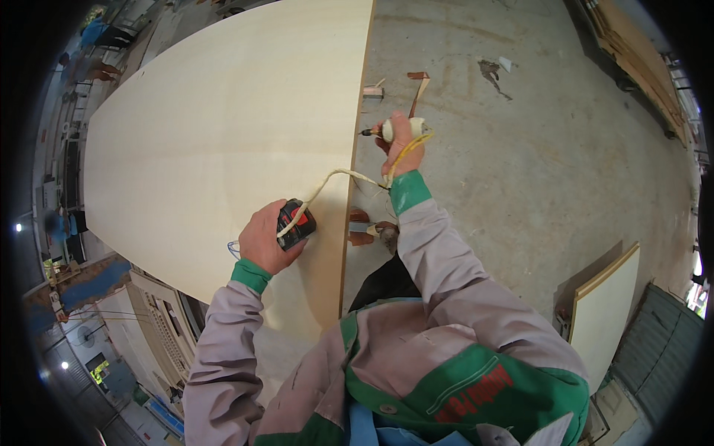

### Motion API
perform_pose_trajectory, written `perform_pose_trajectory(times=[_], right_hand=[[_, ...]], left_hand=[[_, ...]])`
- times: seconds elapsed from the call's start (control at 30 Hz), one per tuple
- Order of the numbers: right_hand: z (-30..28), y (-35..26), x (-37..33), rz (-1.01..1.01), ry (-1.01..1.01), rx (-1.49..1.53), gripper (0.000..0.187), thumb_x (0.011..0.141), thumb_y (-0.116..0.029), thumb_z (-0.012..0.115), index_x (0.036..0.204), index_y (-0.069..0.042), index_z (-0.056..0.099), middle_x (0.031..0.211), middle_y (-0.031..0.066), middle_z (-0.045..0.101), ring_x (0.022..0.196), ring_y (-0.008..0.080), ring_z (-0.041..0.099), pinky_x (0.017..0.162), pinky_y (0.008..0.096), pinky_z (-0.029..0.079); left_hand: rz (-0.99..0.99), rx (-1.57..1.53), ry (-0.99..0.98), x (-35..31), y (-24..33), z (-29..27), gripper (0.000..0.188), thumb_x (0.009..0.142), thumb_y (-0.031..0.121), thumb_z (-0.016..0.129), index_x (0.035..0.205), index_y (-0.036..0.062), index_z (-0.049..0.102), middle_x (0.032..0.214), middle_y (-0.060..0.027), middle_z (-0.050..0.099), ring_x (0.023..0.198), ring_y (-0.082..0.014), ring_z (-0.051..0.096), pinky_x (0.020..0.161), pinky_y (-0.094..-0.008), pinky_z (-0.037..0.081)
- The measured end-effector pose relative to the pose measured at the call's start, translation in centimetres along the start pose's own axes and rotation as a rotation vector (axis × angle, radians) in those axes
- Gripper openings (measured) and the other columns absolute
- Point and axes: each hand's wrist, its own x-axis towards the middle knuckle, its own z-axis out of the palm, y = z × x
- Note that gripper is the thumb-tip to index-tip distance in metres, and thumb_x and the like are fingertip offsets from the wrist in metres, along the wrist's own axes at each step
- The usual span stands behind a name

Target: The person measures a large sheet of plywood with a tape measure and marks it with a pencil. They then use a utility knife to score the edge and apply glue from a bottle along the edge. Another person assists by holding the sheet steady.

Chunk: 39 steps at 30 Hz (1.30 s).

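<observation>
A large pale wooden panel fills the left and middle of the view. My left hand is closed around a black battery pack with a red patch, just over the panel's surface. From the pack a cream-wrapped cable runs right, toward my other wrist. Beyond the panel's right edge, my right hand grips a small hand drill with a cream-coloured body and a loop of yellow wire. Its dark tip points left at the panel's edge; whether they touch I cannot tell.
Wooden supports show beneath the panel's right edge. A brown strip lies on the concrete floor. Stacked boards stand far right, and another pale panel leans at the near right. People are in the far left background.
</observation>
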Motion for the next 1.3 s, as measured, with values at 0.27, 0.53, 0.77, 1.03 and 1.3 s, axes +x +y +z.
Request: perform_pose_trajectory(times=[0.27, 0.53, 0.77, 1.03, 1.3], right_hand=[[-1.6, -1.0, -2.0, -0.071, 0.134, -0.027, 0.034, 0.091, -0.041, 0.077, 0.100, -0.010, 0.066, 0.084, 0.0053, 0.073, 0.075, 0.0188, 0.071, 0.067, 0.0321, 0.055], [-2.7, 0.3, -5.4, -0.039, -0.003, -0.008, 0.029, 0.093, -0.037, 0.077, 0.099, -0.011, 0.065, 0.081, 0.0046, 0.071, 0.072, 0.0167, 0.070, 0.065, 0.0328, 0.055], [-3.5, 2.5, -7.3, -0.078, -0.015, 0.000, 0.029, 0.095, -0.037, 0.076, 0.103, -0.011, 0.067, 0.084, 0.0048, 0.072, 0.074, 0.0182, 0.071, 0.065, 0.0333, 0.054], [-5.1, 2.5, -9.7, -0.053, 0.036, 0.039, 0.029, 0.094, -0.035, 0.076, 0.104, -0.009, 0.066, 0.085, 0.0069, 0.072, 0.074, 0.0196, 0.073, 0.066, 0.0318, 0.056], [-6.5, 3.2, -11.7, -0.095, 0.026, 0.097, 0.030, 0.095, -0.029, 0.075, 0.112, -0.008, 0.061, 0.082, 0.0065, 0.071, 0.073, 0.0190, 0.072, 0.064, 0.0325, 0.056]], left_hand=[[0.067, -0.042, -0.066, -4.7, -1.6, -0.9, 0.076, 0.070, 0.023, 0.092, 0.136, 0.0120, 0.058, 0.127, -0.0130, 0.068, 0.115, -0.0371, 0.066, 0.098, -0.0454, 0.055], [0.040, -0.060, -0.111, -13.9, -3.1, -2.0, 0.069, 0.070, 0.020, 0.091, 0.131, 0.0124, 0.060, 0.120, -0.0126, 0.069, 0.108, -0.0388, 0.066, 0.093, -0.0486, 0.055], [0.077, -0.007, -0.057, -14.7, -3.9, -1.1, 0.073, 0.068, 0.021, 0.092, 0.132, 0.0095, 0.059, 0.120, -0.0133, 0.069, 0.106, -0.0378, 0.067, 0.089, -0.0467, 0.057], [0.098, -0.029, -0.021, -15.3, -4.4, -1.0, 0.071, 0.072, 0.026, 0.089, 0.135, 0.0099, 0.060, 0.123, -0.0144, 0.068, 0.109, -0.0387, 0.066, 0.093, -0.0473, 0.057], [0.055, 0.006, 0.014, -15.9, -3.9, -0.6, 0.075, 0.072, 0.026, 0.089, 0.137, 0.0077, 0.057, 0.124, -0.0164, 0.067, 0.110, -0.0387, 0.067, 0.093, -0.0464, 0.057]])
